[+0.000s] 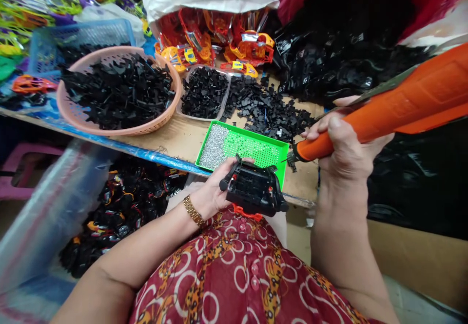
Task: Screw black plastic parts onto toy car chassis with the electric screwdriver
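Note:
My left hand (218, 187) grips a black plastic toy car (254, 187), turned so its dark underside faces up, with a red-orange part (246, 212) showing at its lower edge. In my right hand (345, 143) is an orange electric screwdriver (387, 104), its thin bit pointing left, just above the car's far right corner. Whether the bit touches the car I cannot tell. Behind the car lies a bright green tray (239, 128) with small silver screws (214, 147) heaped at its left end; its perforated middle shows many small holes.
Black plastic pieces fill a peach basket (62, 102) and a clear tub (229, 90), and lie in a loose pile (270, 109) on the table. Orange car bodies (252, 46) stand behind. Below left are assembled black cars (127, 197); at right, a dark heap (329, 60).

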`<act>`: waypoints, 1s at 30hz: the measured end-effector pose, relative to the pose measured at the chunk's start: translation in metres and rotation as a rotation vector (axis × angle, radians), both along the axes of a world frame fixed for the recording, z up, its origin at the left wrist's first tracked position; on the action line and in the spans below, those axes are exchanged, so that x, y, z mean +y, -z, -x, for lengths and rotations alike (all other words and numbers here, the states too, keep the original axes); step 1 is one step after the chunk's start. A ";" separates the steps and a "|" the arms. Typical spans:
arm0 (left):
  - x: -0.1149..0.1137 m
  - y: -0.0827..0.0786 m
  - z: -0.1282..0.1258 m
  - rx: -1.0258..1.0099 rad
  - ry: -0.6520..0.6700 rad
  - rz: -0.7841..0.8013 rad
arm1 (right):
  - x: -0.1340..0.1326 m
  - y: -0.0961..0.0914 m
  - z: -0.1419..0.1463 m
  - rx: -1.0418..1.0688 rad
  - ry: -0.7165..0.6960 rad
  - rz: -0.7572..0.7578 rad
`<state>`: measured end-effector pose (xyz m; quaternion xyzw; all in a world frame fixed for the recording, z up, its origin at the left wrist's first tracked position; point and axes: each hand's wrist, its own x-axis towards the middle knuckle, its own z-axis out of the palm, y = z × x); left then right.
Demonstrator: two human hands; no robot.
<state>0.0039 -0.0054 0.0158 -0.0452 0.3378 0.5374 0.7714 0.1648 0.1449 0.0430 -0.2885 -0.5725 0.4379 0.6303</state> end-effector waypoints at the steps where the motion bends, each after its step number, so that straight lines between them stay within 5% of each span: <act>1: 0.000 -0.001 0.000 0.028 -0.005 0.020 | 0.001 0.001 0.000 0.008 -0.011 -0.006; 7: 0.009 0.008 -0.001 0.033 0.057 0.138 | 0.001 0.003 0.002 0.001 -0.029 -0.038; 16: 0.009 0.035 0.006 0.228 0.137 -0.212 | 0.019 -0.006 0.001 -0.085 0.062 -0.260; 21: 0.002 0.030 0.007 0.376 0.244 -0.260 | 0.023 -0.011 -0.025 -0.237 0.162 -0.384; 25: -0.010 0.022 0.002 0.409 0.327 -0.253 | -0.012 -0.008 -0.050 -0.413 0.327 -0.337; 27: -0.012 0.022 0.002 0.469 0.361 -0.279 | -0.038 -0.004 -0.051 -0.552 0.211 -0.236; 30: -0.013 0.022 0.002 0.697 0.373 -0.433 | -0.067 0.003 -0.040 -0.773 -0.375 -0.104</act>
